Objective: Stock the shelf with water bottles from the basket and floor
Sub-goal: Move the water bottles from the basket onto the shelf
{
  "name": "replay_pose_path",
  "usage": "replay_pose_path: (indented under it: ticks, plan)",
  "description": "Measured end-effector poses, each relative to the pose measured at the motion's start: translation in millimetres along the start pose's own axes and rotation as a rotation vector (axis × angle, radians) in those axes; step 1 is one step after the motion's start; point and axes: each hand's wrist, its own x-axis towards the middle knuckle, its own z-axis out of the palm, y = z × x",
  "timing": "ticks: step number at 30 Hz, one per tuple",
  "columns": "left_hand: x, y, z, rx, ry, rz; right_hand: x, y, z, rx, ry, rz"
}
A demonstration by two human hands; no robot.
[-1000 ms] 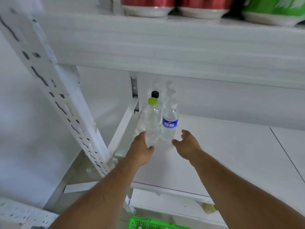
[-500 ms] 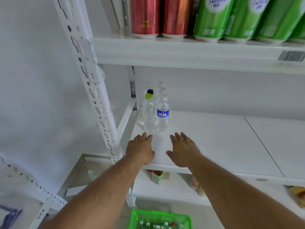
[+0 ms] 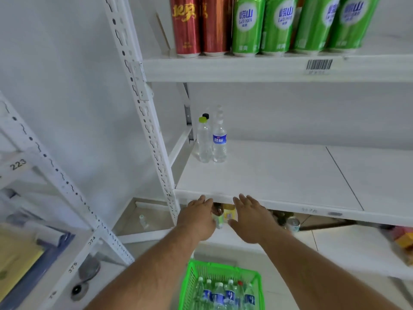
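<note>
View from a head camera looking down at white metal shelving. Both bare hands reach forward, palms down, at the front edge of the middle shelf point(image 3: 279, 175). The left hand point(image 3: 197, 217) and right hand point(image 3: 251, 218) hold nothing; their fingers are straight and relaxed, slightly spread.

At the back left corner of that shelf stand upright water bottles in a tight cluster: a clear bottle with a yellow-green cap point(image 3: 203, 142), just beside it a bottle with a blue label point(image 3: 219, 142) bearing white Chinese characters, and behind them what seem to be more bottles, one with a black cap point(image 3: 205, 116); those are too blurred to count.

On the floor below sits a green plastic basket point(image 3: 192, 278) holding several more water bottles point(image 3: 220, 294) with blue labels.

The upper shelf carries red cans point(image 3: 186, 25) with gold Chinese writing and green cans point(image 3: 247, 25) reading "LAOSHAN". A barcode sticker point(image 3: 319, 64) is on that shelf's front edge. A neighbouring rack at left shows the handwritten number "223" point(image 3: 17, 164).
</note>
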Motion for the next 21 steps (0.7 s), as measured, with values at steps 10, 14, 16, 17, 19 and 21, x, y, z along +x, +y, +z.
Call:
replay_pose_path:
  ticks: [10,14,16,17,19,21]
  plan:
    - [-57,-8,72,0.039,-0.118,-0.009,-64,-3,75,0.054,-0.090,0.048]
    - [-68,-30,116,-0.002,-0.225,-0.020,-78,-5,118,0.111,-0.215,0.120]
    - [-70,-43,137,-0.008,-0.264,-0.027,-82,-8,140,0.132,-0.239,0.154]
    - [-71,-50,147,-0.014,-0.280,-0.032,-83,-9,151,0.145,-0.254,0.179]
    - [-72,-63,167,-0.046,-0.323,-0.049,-87,-12,173,0.167,-0.290,0.232]
    - [-75,-76,186,-0.086,-0.375,-0.071,-93,-16,193,0.175,-0.317,0.271]
